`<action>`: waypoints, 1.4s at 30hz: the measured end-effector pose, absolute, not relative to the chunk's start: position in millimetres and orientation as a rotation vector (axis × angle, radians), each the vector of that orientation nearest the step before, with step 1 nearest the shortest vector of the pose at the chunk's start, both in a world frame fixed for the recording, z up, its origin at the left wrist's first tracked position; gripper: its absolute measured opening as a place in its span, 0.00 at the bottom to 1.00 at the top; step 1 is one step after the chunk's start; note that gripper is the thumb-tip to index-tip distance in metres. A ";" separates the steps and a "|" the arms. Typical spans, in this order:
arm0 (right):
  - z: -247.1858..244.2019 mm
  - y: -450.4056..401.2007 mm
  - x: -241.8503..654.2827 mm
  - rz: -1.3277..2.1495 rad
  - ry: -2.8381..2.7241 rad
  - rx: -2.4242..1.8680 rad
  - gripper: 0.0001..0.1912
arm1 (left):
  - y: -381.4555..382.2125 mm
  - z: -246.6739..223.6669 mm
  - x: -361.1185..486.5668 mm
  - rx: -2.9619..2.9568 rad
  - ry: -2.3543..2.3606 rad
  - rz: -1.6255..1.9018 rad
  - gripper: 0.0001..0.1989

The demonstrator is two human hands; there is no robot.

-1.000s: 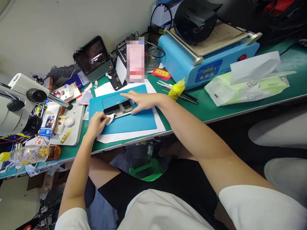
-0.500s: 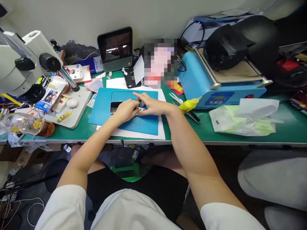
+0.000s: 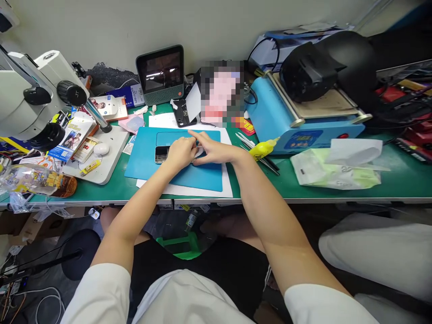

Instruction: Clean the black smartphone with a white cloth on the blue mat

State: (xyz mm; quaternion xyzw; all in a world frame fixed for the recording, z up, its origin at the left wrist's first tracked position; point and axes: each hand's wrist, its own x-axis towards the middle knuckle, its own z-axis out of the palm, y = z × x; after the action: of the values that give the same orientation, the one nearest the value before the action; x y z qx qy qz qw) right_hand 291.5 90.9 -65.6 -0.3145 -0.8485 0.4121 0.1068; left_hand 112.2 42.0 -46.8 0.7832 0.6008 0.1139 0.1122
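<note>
A phone (image 3: 161, 154) lies on the blue mat (image 3: 145, 157), with the bare metallic parts of its left end showing and the rest hidden under my hands. My left hand (image 3: 181, 152) is over its middle, fingers curled and closed on a scrap of white tissue (image 3: 200, 150) that peeps out between the hands. From the right, my right hand (image 3: 216, 149) grips the phone's right end, thumb at the near edge and index finger stretched toward the far side. Just behind the phone is a thin dark rectangular outline (image 3: 168, 132) on the mat.
A microscope (image 3: 37, 101) and a drink bottle (image 3: 38, 180) stand left. Behind are a tablet-like display (image 3: 160, 74) and a dark phone part (image 3: 184, 112). On the right are a yellow bottle (image 3: 263, 148), several pen-like tools (image 3: 246, 141), a blue machine (image 3: 286, 121) and a tissue pack (image 3: 334, 173).
The view has shifted slightly. My hands stay together over the phone, with only a small shift of the left hand and the tissue.
</note>
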 end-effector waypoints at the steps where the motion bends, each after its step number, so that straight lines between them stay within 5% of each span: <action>1: -67.0 91.9 291.8 1.205 -2.497 -0.920 0.61 | 42.4 -47.8 110.7 2.293 1.778 0.355 0.07; 26: -53.3 89.3 292.5 1.245 -2.576 -1.023 0.63 | 17.7 -46.9 -30.5 2.009 1.903 0.622 0.15; 42: -60.3 94.1 291.7 1.189 -2.563 -0.952 0.61 | -16.4 -18.4 -2.2 2.268 1.728 0.269 0.14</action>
State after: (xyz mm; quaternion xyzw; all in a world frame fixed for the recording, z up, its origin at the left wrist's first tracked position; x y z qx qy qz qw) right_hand 291.7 94.1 -60.3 -0.3183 -0.8569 0.3976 0.0801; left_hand -2.2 -16.4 -18.4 0.7844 0.5974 0.0931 0.1384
